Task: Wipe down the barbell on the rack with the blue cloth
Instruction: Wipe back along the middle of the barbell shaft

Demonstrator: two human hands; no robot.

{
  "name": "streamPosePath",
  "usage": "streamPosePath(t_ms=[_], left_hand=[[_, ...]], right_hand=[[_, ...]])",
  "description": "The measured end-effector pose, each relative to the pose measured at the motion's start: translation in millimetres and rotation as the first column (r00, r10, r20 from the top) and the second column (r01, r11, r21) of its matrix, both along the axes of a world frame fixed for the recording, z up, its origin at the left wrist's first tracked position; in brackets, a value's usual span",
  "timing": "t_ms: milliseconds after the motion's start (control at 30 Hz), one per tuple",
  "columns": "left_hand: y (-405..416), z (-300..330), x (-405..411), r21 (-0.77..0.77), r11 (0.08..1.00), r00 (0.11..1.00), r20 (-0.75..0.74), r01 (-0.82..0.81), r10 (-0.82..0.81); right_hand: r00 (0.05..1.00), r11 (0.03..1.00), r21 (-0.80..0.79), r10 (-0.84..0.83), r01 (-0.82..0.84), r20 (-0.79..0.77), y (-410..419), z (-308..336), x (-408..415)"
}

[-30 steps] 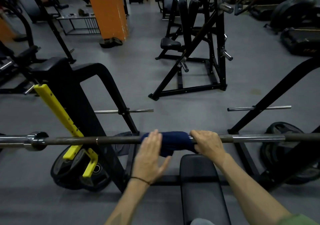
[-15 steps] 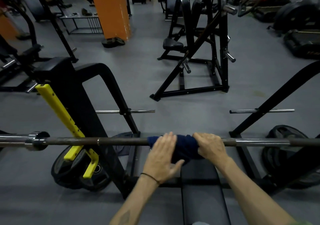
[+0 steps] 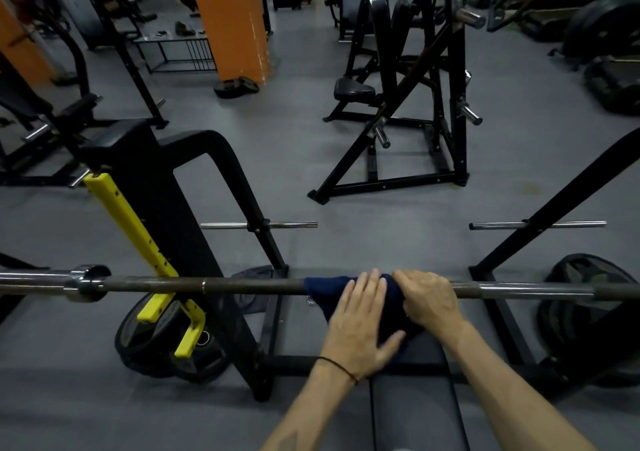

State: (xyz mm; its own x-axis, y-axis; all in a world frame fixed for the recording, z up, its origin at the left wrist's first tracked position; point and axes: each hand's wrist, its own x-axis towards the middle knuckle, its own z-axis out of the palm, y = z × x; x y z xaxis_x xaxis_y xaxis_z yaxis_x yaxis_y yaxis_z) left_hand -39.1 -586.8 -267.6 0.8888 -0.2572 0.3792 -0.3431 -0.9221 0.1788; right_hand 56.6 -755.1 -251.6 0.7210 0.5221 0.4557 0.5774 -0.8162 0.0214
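Observation:
A long steel barbell [image 3: 242, 285] lies across the rack, running from the left edge to the right edge of the head view. A dark blue cloth [image 3: 323, 291] is draped over its middle. My left hand [image 3: 360, 322] lies flat on the cloth with straight fingers, pressing it to the bar. My right hand [image 3: 429, 298] sits just to the right, fingers curled over the bar and the cloth's right end. Part of the cloth hangs below the bar, hidden between my hands.
A black bench pad [image 3: 415, 402] lies under my forearms. A yellow bar catch [image 3: 138, 242] and black rack upright [image 3: 166, 208] stand at the left, with weight plates [image 3: 162, 343] on the floor below. More plates [image 3: 588, 277] lean at the right. Another black machine [image 3: 408, 104] stands ahead.
Both hands and the cloth have slid to the right along the bar, and my left hand has closed in next to my right hand.

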Motion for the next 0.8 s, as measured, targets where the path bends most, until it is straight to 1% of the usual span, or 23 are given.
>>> streamPosePath(t_ms=[67, 167, 233, 300, 367, 400, 433, 500, 533, 567, 600, 633, 667, 700, 733, 767, 800], left_hand=[[42.4, -1.2, -7.6, 0.001, 0.999, 0.999, 0.011, -0.036, 0.036], [138.8, -4.7, -32.5, 0.070, 0.969, 0.972, 0.011, -0.235, 0.235], [175.6, -5.9, -48.1, 0.095, 0.933, 0.937, 0.018, -0.348, 0.348], [166.8, -10.8, -47.4, 0.077, 0.887, 0.889, -0.002, -0.456, 0.458], [126.6, -11.1, -33.1, 0.007, 0.850, 0.850, -0.024, -0.526, 0.526], [100.3, -9.7, -25.2, -0.008, 0.869, 0.869, -0.020, -0.494, 0.494], [72.3, -8.2, -19.0, -0.011, 0.912, 0.912, -0.007, -0.411, 0.411], [19.5, -7.9, -12.2, 0.005, 0.986, 0.985, 0.026, -0.169, 0.169], [-1.0, -9.3, -10.1, 0.013, 0.998, 0.998, 0.025, -0.064, 0.063], [-14.4, -10.9, -8.8, 0.018, 1.000, 1.000, 0.015, -0.001, 0.001], [-19.3, -11.2, -7.8, 0.023, 1.000, 1.000, 0.005, 0.020, -0.020], [-15.6, -11.0, -5.9, 0.030, 0.999, 1.000, 0.006, 0.010, -0.010], [-4.0, -10.2, -4.8, 0.034, 0.999, 1.000, 0.017, -0.014, 0.013], [13.8, -10.3, -5.4, 0.034, 0.998, 0.999, 0.021, -0.046, 0.045], [37.4, -10.4, -9.3, 0.029, 0.996, 0.996, 0.011, -0.084, 0.084], [65.8, -10.3, -15.5, 0.027, 0.991, 0.991, 0.017, -0.134, 0.134], [97.1, -10.4, -22.8, 0.027, 0.979, 0.979, 0.039, -0.201, 0.200]], right_hand=[[1.000, 1.000, 0.004, 0.010, -0.010, 0.008, -0.7, 2.7, -0.5], [0.998, 1.000, -0.018, -0.018, 0.017, -0.056, 1.5, 0.5, -0.5], [0.997, 0.999, -0.022, -0.030, 0.029, -0.070, 3.6, -1.8, -0.5], [0.998, 0.999, -0.045, -0.032, 0.030, -0.046, 5.6, -0.3, -1.2], [0.999, 0.996, -0.080, -0.038, 0.036, -0.029, 6.4, 1.7, -0.3], [0.998, 0.994, -0.095, -0.050, 0.046, -0.045, 6.9, 3.4, 0.2], [0.996, 0.992, -0.111, -0.062, 0.054, -0.067, 7.2, 2.9, 1.2], [0.990, 0.984, -0.172, -0.078, 0.056, -0.121, 8.1, 6.7, 1.0], [0.987, 0.973, -0.225, -0.084, 0.052, -0.136, 9.0, 12.5, 0.9], [0.981, 0.957, -0.287, -0.095, 0.043, -0.171, 9.5, 19.8, 0.6], [0.968, 0.945, -0.326, -0.106, 0.027, -0.228, 11.4, 29.5, 1.8], [0.930, 0.931, -0.365, -0.132, -0.002, -0.342, 13.1, 37.8, 7.7], [0.857, 0.929, -0.367, -0.145, -0.054, -0.494, 13.9, 46.1, 16.2], [0.729, 0.936, -0.337, -0.158, -0.105, -0.666, 13.5, 54.5, 26.0], [0.567, 0.954, -0.272, -0.156, -0.124, -0.809, 14.6, 61.6, 33.5], [0.416, 0.969, -0.211, -0.142, -0.125, -0.898, 14.9, 64.3, 38.6], [0.317, 0.980, -0.167, -0.125, -0.109, -0.940, 15.4, 65.4, 42.2]])
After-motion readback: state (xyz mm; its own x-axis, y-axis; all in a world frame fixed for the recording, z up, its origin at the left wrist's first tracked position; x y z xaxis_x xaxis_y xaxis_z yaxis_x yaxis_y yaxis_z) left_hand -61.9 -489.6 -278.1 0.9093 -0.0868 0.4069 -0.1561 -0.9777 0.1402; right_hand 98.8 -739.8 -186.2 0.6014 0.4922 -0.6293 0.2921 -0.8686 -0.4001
